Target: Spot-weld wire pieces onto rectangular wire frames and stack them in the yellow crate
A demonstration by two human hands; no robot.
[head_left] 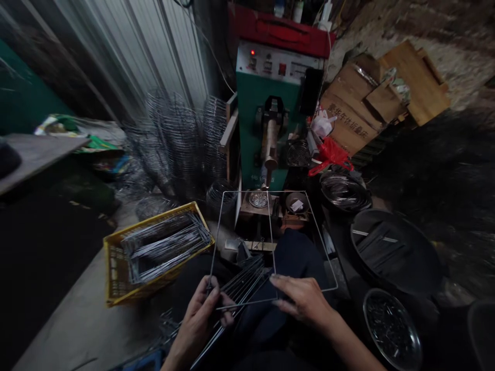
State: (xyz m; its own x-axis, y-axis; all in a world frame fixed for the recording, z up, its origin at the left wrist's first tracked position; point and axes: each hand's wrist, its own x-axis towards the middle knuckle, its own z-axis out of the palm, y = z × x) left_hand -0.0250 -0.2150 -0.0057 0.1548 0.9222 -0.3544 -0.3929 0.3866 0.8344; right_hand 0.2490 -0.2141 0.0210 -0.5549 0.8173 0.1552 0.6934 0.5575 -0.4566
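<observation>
A rectangular wire frame [217, 233] with a straight wire rod [269, 221] down its middle is held up in front of me. Its far edge lies at the tip of the spot welder's [270, 149] arm. My left hand [207, 306] is closed around the frame's near left corner. My right hand [303, 299] pinches the near end of the middle rod, thumb and fingers closed. Under the frame, a bundle of loose wire rods [245, 281] lies across my lap.
To the left stands a yellow crate [110, 268] full of bent wire frames, with stacked wire coils [174, 134] behind. On the right are a large dark pan [417, 257] with strips and a bowl [415, 342] of small metal pieces. Cardboard boxes [344, 103] lean behind.
</observation>
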